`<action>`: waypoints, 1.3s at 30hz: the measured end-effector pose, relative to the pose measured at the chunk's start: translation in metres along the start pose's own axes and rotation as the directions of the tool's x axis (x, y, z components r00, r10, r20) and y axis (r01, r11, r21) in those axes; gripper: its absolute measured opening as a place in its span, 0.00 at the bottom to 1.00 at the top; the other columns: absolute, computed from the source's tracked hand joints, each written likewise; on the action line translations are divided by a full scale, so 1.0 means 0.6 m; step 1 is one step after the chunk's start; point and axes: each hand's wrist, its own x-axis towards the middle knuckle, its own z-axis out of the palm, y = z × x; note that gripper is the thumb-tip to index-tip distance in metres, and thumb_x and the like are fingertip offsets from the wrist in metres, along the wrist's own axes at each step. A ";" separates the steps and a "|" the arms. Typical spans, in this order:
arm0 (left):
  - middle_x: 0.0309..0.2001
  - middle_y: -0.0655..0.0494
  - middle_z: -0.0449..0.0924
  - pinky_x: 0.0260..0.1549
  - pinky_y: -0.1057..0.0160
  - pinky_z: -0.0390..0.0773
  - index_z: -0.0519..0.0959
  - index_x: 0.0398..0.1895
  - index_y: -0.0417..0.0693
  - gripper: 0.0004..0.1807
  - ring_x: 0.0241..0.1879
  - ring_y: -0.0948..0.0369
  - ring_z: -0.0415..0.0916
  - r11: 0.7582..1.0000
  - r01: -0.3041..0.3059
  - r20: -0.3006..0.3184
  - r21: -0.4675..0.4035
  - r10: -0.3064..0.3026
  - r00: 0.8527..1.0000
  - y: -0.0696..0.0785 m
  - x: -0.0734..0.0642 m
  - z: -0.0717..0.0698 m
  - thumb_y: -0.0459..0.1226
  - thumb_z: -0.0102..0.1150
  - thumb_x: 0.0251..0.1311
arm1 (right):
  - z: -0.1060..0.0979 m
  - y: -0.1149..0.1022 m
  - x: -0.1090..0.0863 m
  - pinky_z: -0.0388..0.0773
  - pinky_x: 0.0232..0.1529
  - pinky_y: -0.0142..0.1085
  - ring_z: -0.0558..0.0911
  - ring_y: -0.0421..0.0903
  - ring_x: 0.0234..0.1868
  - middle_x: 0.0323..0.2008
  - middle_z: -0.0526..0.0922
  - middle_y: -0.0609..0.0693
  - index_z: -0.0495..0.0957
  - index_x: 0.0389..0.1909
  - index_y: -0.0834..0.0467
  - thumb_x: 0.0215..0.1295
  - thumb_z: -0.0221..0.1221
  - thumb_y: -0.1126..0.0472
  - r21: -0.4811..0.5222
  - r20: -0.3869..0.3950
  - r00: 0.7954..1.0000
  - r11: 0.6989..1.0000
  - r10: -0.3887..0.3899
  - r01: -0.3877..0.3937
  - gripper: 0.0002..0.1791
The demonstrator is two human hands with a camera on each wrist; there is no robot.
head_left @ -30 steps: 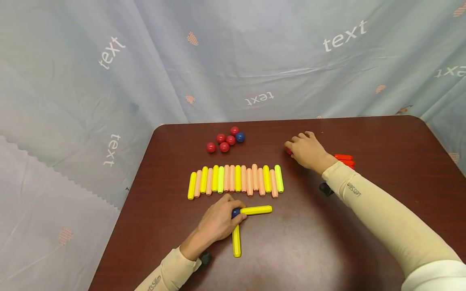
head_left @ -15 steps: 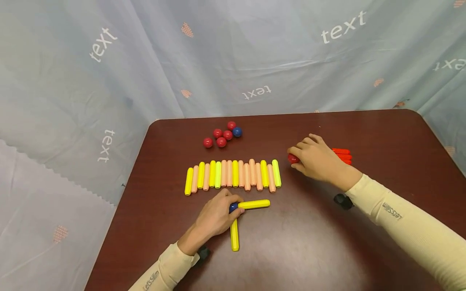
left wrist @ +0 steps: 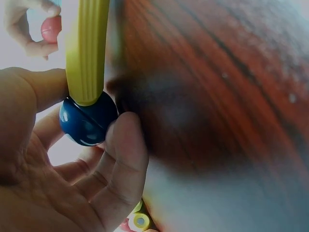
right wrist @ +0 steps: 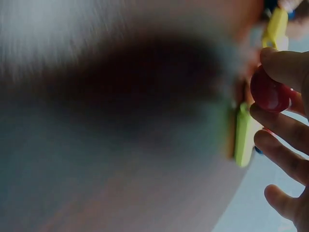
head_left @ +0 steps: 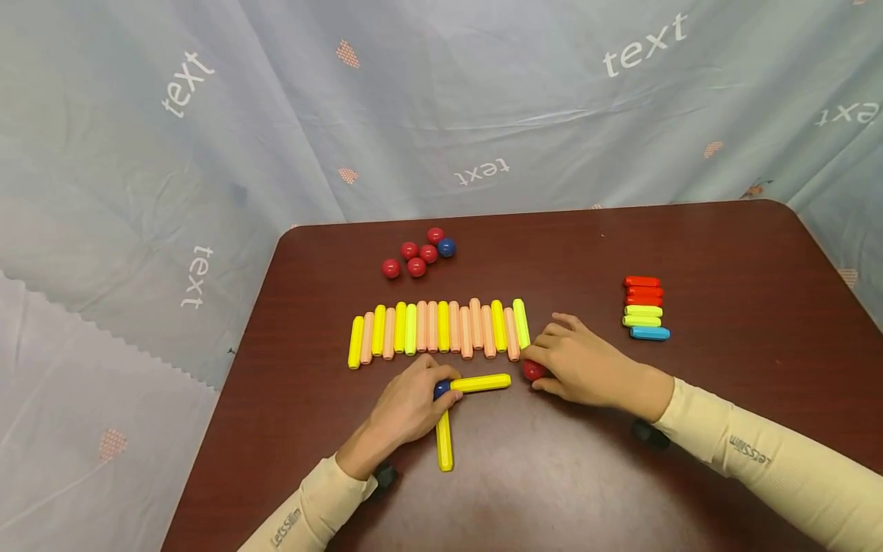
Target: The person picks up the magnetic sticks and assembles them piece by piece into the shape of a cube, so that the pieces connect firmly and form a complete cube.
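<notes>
My left hand (head_left: pixel 411 402) grips a blue ball (left wrist: pixel 88 121) between thumb and fingers. One yellow stick (head_left: pixel 481 382) meets that ball and points right; a second yellow stick (head_left: pixel 444 445) reaches from it toward the front of the table. Between the thumb and fingers of my right hand (head_left: pixel 582 364) is a red ball (right wrist: pixel 270 92), a short way right of the first stick's free end. In the left wrist view the stick's end (left wrist: pixel 87 87) touches the blue ball.
Behind the hands lies a row of yellow, peach and lime sticks (head_left: pixel 443 328). Several red balls (head_left: pixel 416 267) and one loose blue ball (head_left: pixel 446 248) sit farther back. Short red, lime and blue sticks (head_left: pixel 643 310) lie at the right on the brown table (head_left: pixel 745 307).
My right hand has come from the back right with the red ball, nearer to the front and to the yellow stick's end. My left hand keeps hold of the blue ball.
</notes>
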 end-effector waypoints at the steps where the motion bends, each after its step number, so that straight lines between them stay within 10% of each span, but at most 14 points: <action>1: 0.38 0.58 0.74 0.30 0.66 0.70 0.86 0.48 0.55 0.11 0.32 0.64 0.68 1.000 0.000 0.000 0.001 0.000 1.000 0.000 0.000 0.000 0.43 0.70 0.63 | 0.002 -0.004 0.001 0.66 0.69 0.61 0.82 0.48 0.49 0.43 0.88 0.46 0.83 0.54 0.53 0.58 0.73 0.48 0.006 0.014 1.000 1.000 -0.003 0.003 0.24; 28: 0.29 0.63 0.79 0.26 0.68 0.72 0.84 0.40 0.51 0.11 0.25 0.69 0.70 0.992 -0.091 0.116 0.087 0.080 0.990 0.024 -0.025 -0.006 0.48 0.68 0.63 | 0.012 -0.036 0.017 0.70 0.65 0.57 0.81 0.48 0.43 0.37 0.86 0.46 0.83 0.48 0.51 0.56 0.75 0.49 -0.112 -0.065 0.994 0.991 -0.085 0.077 0.21; 39: 0.37 0.60 0.80 0.31 0.66 0.77 0.69 0.69 0.49 0.31 0.29 0.66 0.76 0.987 -0.138 0.160 -0.079 0.150 0.976 0.024 0.010 0.003 0.50 0.63 0.68 | 0.018 -0.066 0.049 0.70 0.68 0.55 0.80 0.47 0.44 0.39 0.88 0.45 0.83 0.43 0.50 0.56 0.75 0.49 -0.139 -0.070 0.984 0.979 -0.161 0.150 0.18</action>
